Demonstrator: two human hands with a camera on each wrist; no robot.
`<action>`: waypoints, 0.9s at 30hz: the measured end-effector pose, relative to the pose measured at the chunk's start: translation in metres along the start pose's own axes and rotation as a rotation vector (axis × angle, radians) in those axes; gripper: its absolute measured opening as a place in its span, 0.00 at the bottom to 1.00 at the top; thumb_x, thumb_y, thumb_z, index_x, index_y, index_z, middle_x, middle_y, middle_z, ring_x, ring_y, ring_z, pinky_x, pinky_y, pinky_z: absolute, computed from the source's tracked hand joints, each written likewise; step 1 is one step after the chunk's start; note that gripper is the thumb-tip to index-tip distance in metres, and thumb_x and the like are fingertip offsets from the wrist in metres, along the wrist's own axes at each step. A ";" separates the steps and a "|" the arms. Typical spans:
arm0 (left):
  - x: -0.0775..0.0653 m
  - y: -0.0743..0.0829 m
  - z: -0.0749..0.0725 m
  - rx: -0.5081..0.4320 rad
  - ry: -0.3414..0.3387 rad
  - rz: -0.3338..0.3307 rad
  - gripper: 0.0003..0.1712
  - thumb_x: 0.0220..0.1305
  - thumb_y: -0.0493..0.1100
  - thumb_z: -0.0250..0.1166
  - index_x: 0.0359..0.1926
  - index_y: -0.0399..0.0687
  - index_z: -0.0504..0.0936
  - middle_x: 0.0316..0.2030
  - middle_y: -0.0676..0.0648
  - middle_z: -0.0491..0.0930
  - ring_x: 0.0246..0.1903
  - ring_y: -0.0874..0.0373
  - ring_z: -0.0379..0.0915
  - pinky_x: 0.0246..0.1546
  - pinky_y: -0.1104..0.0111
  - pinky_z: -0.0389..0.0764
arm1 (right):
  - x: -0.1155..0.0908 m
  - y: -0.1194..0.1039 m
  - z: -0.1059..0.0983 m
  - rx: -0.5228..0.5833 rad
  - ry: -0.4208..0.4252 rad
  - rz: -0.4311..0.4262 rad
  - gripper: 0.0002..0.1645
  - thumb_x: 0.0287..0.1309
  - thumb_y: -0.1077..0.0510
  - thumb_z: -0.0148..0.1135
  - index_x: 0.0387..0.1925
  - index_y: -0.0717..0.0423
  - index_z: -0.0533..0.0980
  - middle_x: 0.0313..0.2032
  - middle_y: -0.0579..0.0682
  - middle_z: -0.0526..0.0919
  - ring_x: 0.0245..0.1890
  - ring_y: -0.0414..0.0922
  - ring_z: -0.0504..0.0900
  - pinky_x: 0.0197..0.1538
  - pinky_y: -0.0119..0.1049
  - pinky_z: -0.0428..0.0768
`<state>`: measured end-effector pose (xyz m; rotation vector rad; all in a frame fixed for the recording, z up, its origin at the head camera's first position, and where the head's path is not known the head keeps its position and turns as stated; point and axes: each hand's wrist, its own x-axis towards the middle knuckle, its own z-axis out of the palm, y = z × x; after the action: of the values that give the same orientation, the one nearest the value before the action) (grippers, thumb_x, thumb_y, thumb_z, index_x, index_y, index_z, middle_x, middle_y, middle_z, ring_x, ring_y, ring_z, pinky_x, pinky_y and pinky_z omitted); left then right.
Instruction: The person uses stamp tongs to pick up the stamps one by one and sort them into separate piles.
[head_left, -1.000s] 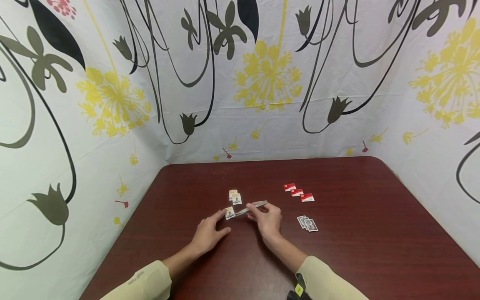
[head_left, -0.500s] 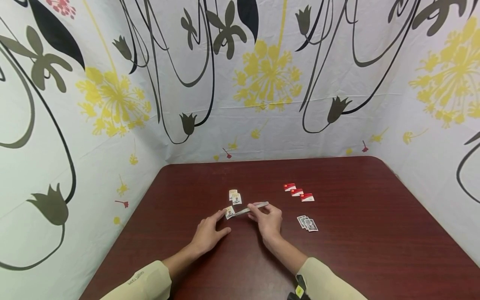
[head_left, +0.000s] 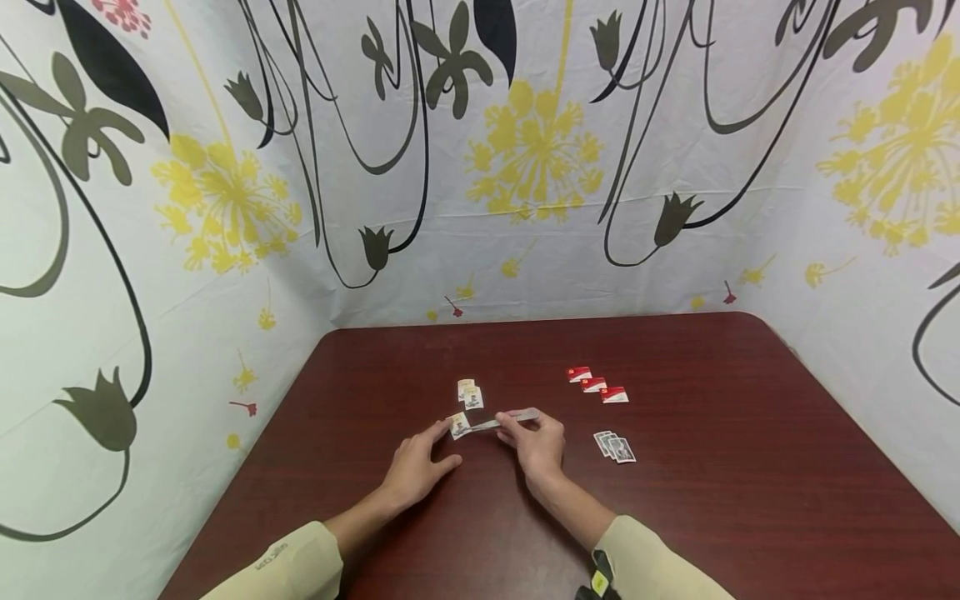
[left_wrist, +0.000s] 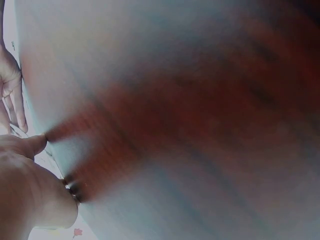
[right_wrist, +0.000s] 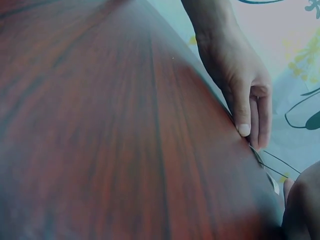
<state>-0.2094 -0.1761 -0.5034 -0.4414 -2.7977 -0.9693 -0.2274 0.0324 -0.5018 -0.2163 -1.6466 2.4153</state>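
In the head view my right hand [head_left: 536,442] pinches a pair of silvery tweezers [head_left: 517,417] between thumb and fingers. The tweezers' tips point left, right at the edge of a small stamp-like piece of paper [head_left: 460,426] with a yellowish picture. On that paper's left side, the fingertips of my left hand [head_left: 415,471] touch its edge, with the thumb spread apart. The right wrist view shows the two thin arms of the tweezers [right_wrist: 276,168] between my left hand [right_wrist: 237,70] and right hand [right_wrist: 301,205]. Just behind lie two similar pale pieces [head_left: 473,398], overlapping.
All of this lies on a dark red wooden table [head_left: 405,358]. Three red-and-white pieces [head_left: 593,385] form a diagonal row at the back right. An overlapping group of grey picture pieces [head_left: 615,447] lies to the right of my right hand. Floral cloth [head_left: 465,250] surrounds the table.
The rear end of the tweezers has dipped and turned slightly, so they lie flatter, tips still at the paper's right edge. My left hand and the paper pieces stay in place.
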 end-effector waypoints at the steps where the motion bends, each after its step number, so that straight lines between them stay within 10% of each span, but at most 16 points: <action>1: 0.000 0.000 0.000 -0.001 -0.001 -0.001 0.37 0.65 0.45 0.77 0.72 0.41 0.77 0.66 0.33 0.78 0.67 0.36 0.74 0.64 0.37 0.73 | 0.001 0.000 0.000 -0.001 -0.001 0.000 0.11 0.58 0.73 0.76 0.39 0.80 0.82 0.36 0.66 0.90 0.30 0.50 0.91 0.40 0.43 0.89; 27: 0.000 0.000 -0.002 -0.030 -0.013 -0.008 0.36 0.66 0.45 0.76 0.72 0.41 0.77 0.67 0.31 0.76 0.68 0.36 0.73 0.64 0.38 0.73 | 0.028 -0.002 0.010 -0.064 0.018 0.037 0.10 0.62 0.72 0.73 0.42 0.78 0.84 0.37 0.69 0.89 0.31 0.54 0.92 0.38 0.41 0.89</action>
<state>-0.2095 -0.1767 -0.5017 -0.4425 -2.8013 -1.0150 -0.2572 0.0308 -0.4964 -0.2804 -1.7286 2.3823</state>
